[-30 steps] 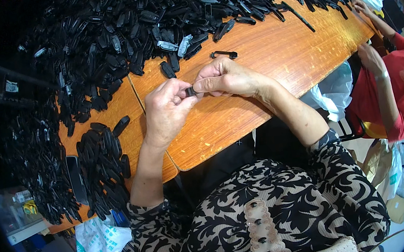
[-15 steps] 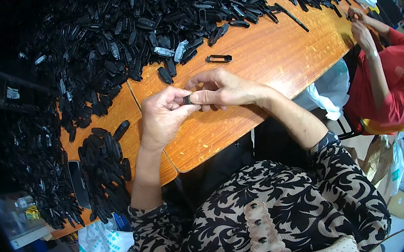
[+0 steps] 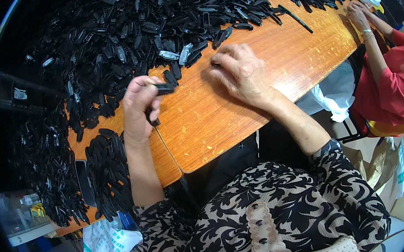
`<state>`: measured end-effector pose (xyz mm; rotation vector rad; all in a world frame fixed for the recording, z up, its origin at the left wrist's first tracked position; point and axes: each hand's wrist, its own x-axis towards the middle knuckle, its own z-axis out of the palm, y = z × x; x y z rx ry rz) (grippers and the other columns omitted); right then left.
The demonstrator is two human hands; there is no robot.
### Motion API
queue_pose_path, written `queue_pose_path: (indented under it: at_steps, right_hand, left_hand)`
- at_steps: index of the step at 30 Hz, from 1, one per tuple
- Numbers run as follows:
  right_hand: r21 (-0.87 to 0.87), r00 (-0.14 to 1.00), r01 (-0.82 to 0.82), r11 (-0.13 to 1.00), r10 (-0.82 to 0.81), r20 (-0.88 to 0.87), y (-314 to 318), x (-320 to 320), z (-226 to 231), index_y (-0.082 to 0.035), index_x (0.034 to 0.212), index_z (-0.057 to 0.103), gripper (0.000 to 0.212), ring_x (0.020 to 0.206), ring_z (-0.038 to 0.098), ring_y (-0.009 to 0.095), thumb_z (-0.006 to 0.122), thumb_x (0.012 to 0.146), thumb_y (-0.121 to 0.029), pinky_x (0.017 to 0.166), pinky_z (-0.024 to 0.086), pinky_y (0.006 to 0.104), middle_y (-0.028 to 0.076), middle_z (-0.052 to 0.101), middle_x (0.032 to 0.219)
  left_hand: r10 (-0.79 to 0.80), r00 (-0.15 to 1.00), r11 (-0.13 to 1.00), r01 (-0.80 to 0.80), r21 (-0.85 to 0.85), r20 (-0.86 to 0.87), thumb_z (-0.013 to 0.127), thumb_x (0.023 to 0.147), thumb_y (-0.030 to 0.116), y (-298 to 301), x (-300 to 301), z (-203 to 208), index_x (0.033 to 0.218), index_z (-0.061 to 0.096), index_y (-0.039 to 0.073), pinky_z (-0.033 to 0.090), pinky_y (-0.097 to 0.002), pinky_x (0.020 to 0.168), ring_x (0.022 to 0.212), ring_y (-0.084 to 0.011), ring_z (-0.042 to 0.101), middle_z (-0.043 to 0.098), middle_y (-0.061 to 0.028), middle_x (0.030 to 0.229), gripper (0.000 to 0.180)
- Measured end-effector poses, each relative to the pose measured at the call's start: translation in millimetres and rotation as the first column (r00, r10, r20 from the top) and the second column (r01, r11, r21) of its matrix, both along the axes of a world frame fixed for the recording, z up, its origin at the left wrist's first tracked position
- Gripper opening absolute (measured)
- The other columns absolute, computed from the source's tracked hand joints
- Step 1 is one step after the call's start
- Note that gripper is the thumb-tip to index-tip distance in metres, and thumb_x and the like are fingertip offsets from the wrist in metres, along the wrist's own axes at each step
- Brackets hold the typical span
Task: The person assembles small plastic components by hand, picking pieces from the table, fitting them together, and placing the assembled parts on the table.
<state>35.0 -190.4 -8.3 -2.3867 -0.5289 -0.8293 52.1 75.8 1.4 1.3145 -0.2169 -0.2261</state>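
Observation:
My left hand (image 3: 138,105) is closed, with a small oblong black plastic part (image 3: 163,88) sticking out between thumb and forefinger. A second dark piece (image 3: 152,117) shows below, at the curled lower fingers. To the right, my right hand (image 3: 241,70) is lowered to the tabletop, palm down and slightly blurred. Its bent fingers close over a small black plastic frame (image 3: 215,64), of which only a dark end shows. Just beyond my left hand lie loose black parts (image 3: 175,70) at the edge of the big pile.
A huge heap of black parts (image 3: 137,29) covers the far side of the wooden table (image 3: 202,126). Elongated black pieces (image 3: 106,170) lie at left beside a phone-like slab (image 3: 85,182). A dark pen-like stick (image 3: 295,18) lies at right, near a person in red (image 3: 392,84).
My hands were together on one small black part and are now apart. The left moved back left with black pieces; the right came down over the frame that lay on the table.

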Motion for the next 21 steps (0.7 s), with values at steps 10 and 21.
queue_pose_path:
  at_steps: [10, 21]
  right_hand:
    - [-0.137, 0.993, -0.122, 0.983, 0.121, -0.017, 20, 7, -23, -0.001, 0.081, 0.059, 0.018, 0.076, 0.062, 0.034, 0.068, 0.084, -0.016, 0.063, 0.052, 0.0449, 0.016, 0.057, 0.081]
    - [0.182, 0.884, -0.156, 0.971, 0.220, -0.412, 16, 11, -23, 0.000, 0.091, 0.061, 0.022, 0.075, 0.065, 0.035, 0.064, 0.090, -0.022, 0.066, 0.052, 0.0461, 0.021, 0.065, 0.078]
  left_hand:
    - [0.227, 0.823, 0.481, -0.560, 0.675, 0.521, 0.084, 0.079, 0.022, -40, 15, -7, 0.089, 0.066, 0.000, 0.042, -0.0254, 0.050, 0.055, -0.0067, 0.050, 0.054, 0.0015, 0.063, 0.030]
    - [0.042, 0.981, 0.819, -0.142, 0.556, 0.189, 0.072, 0.080, 0.005, -5, 8, -8, 0.109, 0.074, 0.000, 0.045, -0.0224, 0.060, 0.066, -0.0050, 0.055, 0.067, 0.0032, 0.080, 0.030]
